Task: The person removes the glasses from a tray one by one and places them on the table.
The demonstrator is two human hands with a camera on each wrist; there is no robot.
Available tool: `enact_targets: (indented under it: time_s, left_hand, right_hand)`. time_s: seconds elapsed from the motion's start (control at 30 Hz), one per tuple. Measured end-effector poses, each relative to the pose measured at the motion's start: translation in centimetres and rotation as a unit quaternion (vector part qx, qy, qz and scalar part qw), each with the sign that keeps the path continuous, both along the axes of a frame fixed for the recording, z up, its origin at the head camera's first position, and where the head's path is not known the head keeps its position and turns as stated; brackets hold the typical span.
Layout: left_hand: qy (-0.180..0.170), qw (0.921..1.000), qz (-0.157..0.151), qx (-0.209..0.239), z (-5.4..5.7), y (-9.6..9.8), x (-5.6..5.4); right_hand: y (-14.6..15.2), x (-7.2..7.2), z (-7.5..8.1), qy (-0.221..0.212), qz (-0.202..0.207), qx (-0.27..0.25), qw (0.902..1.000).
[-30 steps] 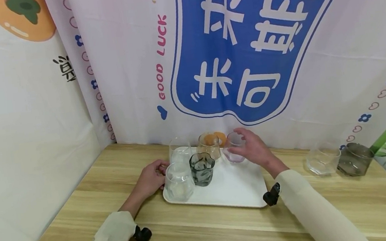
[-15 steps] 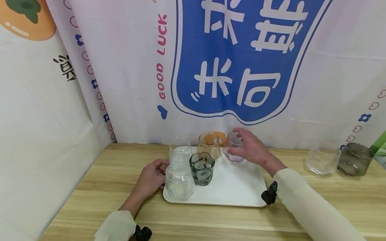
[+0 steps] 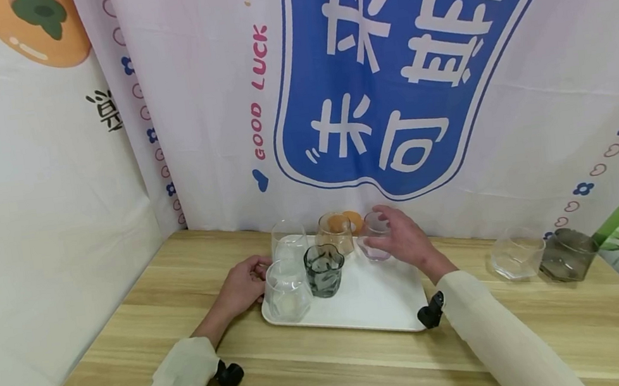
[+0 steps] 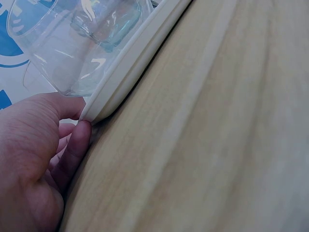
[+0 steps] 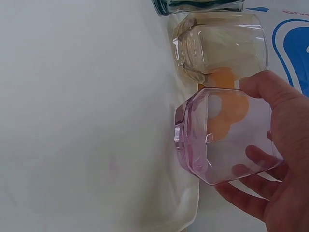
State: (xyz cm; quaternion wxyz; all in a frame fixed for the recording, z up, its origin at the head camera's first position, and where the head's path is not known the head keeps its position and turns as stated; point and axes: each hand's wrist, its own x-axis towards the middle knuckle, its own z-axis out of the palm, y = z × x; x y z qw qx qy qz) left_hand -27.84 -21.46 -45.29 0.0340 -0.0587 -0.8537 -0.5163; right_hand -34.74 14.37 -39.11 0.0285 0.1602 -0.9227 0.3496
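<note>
My left hand (image 3: pixel 242 283) pinches the left edge of a white tray (image 3: pixel 373 300); in the left wrist view thumb and forefinger meet at its rim (image 4: pixel 113 89). Right beside those fingers stands a clear glass (image 3: pixel 289 297). At the tray's back right my right hand (image 3: pixel 409 242) holds a pink-tinted glass (image 5: pixel 227 140), thumb at one side and fingers round the other. An amber glass (image 5: pixel 231 43) is close to it. A smoky wavy-rimmed glass (image 3: pixel 324 274) stands mid-tray, and another clear glass (image 3: pixel 287 240) is at the back left.
On the wooden table (image 3: pixel 330 375), right of the tray, stand a clear glass (image 3: pixel 517 255) and a dark grey glass (image 3: pixel 569 256). A printed curtain (image 3: pixel 211 134) hangs close behind the tray. A white side wall (image 3: pixel 48 216) bounds the table at left.
The right hand and forearm have shifted very slightly left. The left hand, the tray and the glasses show no visible movement.
</note>
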Motion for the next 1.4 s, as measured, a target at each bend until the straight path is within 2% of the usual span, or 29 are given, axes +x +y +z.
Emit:
enact_targets:
  time_s: [0.33,0.77,0.97,1.4]
  left_hand:
    - [-0.002,1.0,0.002,0.002,-0.1,0.0,-0.2]
    - [-0.001,1.0,0.002,0.0,-0.3,-0.1,0.0]
    - [-0.003,1.0,0.003,-0.002,-0.3,0.0,-0.1]
    - [0.0,1.0,0.003,-0.006,-0.3,0.0,-0.2]
  right_hand:
    - [0.3,0.8,0.0,0.025,0.011,-0.012,0.9996]
    - [1.4,3.6,1.8,0.044,0.008,0.006,0.999]
    - [3.2,4.7,2.5,0.055,0.005,0.004,0.9985]
    - [9.1,5.7,2.8,0.073,-0.003,0.002,0.9974]
